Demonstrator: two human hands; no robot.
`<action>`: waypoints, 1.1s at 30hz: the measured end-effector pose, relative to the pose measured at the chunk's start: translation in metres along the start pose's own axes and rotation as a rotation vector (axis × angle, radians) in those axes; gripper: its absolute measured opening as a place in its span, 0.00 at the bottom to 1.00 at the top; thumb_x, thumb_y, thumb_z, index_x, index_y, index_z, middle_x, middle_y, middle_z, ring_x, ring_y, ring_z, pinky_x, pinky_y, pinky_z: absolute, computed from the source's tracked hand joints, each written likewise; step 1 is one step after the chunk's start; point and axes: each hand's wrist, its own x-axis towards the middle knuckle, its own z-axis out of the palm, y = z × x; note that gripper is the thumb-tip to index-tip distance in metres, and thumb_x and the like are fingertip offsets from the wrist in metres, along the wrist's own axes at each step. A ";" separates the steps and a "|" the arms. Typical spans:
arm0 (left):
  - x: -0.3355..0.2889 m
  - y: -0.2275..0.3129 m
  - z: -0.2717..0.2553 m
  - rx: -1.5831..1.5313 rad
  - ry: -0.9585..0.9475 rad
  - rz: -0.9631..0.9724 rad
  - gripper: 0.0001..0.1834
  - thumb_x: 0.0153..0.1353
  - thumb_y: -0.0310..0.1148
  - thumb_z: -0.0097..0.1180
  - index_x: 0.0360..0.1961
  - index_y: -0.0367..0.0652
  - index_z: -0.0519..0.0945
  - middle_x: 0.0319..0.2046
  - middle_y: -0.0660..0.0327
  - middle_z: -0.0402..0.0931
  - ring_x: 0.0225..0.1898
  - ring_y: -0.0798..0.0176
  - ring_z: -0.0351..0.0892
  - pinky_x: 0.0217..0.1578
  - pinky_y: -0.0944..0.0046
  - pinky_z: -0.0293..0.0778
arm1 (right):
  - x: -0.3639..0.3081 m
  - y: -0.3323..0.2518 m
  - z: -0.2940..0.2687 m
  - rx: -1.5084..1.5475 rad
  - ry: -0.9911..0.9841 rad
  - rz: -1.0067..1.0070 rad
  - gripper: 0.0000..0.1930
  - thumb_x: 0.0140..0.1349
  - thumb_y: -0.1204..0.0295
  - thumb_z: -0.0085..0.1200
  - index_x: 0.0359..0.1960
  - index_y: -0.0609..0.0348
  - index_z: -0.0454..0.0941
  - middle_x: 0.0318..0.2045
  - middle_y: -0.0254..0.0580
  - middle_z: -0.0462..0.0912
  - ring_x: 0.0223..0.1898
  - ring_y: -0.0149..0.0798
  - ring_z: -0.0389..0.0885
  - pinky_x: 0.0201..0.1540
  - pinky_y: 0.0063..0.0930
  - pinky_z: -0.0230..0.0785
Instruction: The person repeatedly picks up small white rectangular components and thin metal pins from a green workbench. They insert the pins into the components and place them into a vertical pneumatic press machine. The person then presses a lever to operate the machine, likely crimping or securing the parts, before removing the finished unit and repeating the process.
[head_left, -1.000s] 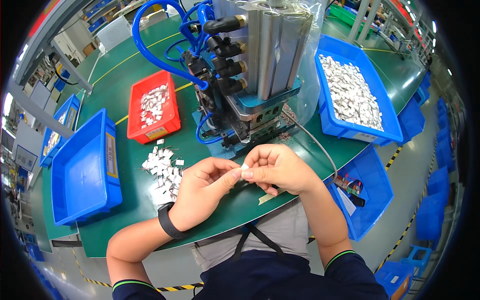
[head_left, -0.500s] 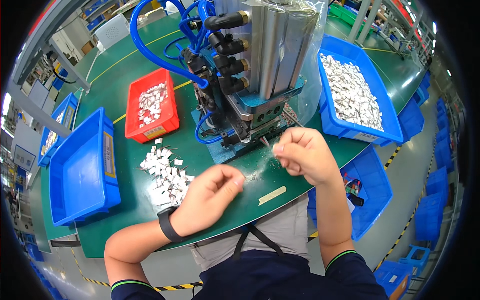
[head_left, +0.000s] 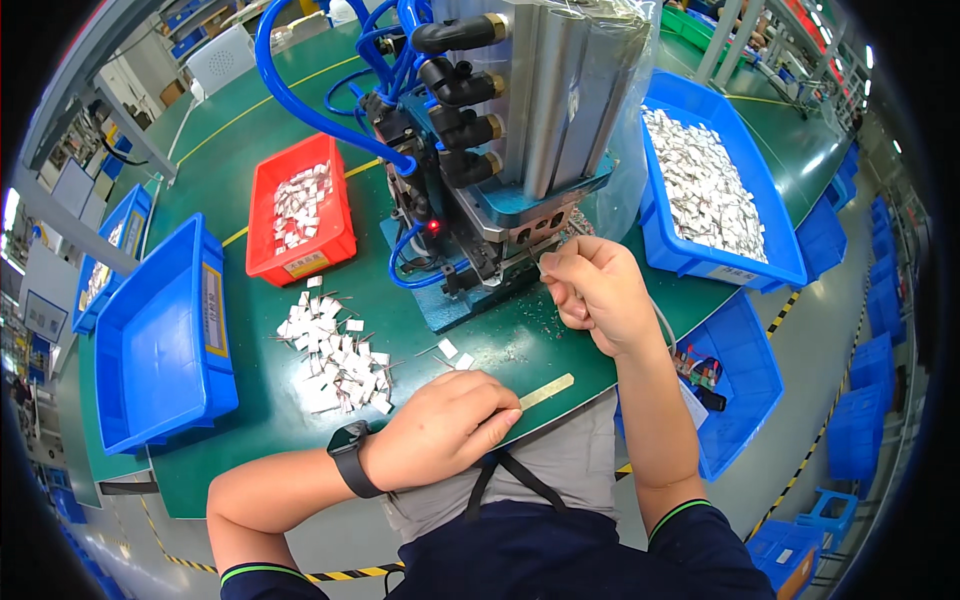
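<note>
My right hand (head_left: pixel 600 295) is closed in a pinch at the front of a pneumatic press (head_left: pixel 530 215), its fingertips close by the jaws. What it pinches is too small and covered to make out. My left hand (head_left: pixel 440 425) rests by the table's near edge with its fingers curled and the thumb against them; anything inside is hidden. Two small white tabs with thin leads (head_left: pixel 450 350) lie just beyond its knuckles. Left of them spreads a heap of similar white pieces (head_left: pixel 340 365). A red light (head_left: pixel 433 227) glows on the press.
Similar pieces fill a red bin (head_left: pixel 257 225) at the back left and a blue bin (head_left: pixel 690 262) at the right. A blue tray (head_left: pixel 160 350) stands at the left. Tape (head_left: pixel 548 391) lies near the front edge. Blue hoses (head_left: pixel 285 100) loop beside the press.
My left hand has drawn back toward the table edge, and the two white tabs beyond it now show. My right hand has moved slightly up, closer to the press jaws. The red light has come on.
</note>
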 end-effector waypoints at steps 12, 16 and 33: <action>-0.002 0.002 -0.005 0.180 -0.013 0.092 0.10 0.55 0.26 0.58 0.39 0.38 0.76 0.38 0.54 0.76 0.38 0.52 0.76 0.40 0.57 0.71 | 0.000 0.005 0.003 0.034 0.002 -0.012 0.07 0.57 0.74 0.58 0.26 0.63 0.74 0.18 0.35 0.74 0.11 0.18 0.59 0.11 0.15 0.45; -0.002 0.017 -0.017 0.675 0.029 0.059 0.19 0.50 0.24 0.55 0.46 0.35 0.74 0.44 0.51 0.73 0.43 0.51 0.73 0.45 0.56 0.70 | -0.004 0.009 -0.001 0.038 -0.024 -0.049 0.06 0.59 0.74 0.57 0.29 0.63 0.74 0.19 0.35 0.74 0.12 0.18 0.60 0.12 0.15 0.46; 0.008 -0.007 -0.025 0.427 0.231 0.197 0.17 0.49 0.17 0.60 0.43 0.34 0.77 0.34 0.57 0.78 0.34 0.56 0.76 0.34 0.62 0.72 | -0.010 0.004 -0.004 0.172 -0.190 0.083 0.05 0.61 0.74 0.54 0.33 0.63 0.75 0.21 0.37 0.76 0.12 0.19 0.61 0.11 0.14 0.46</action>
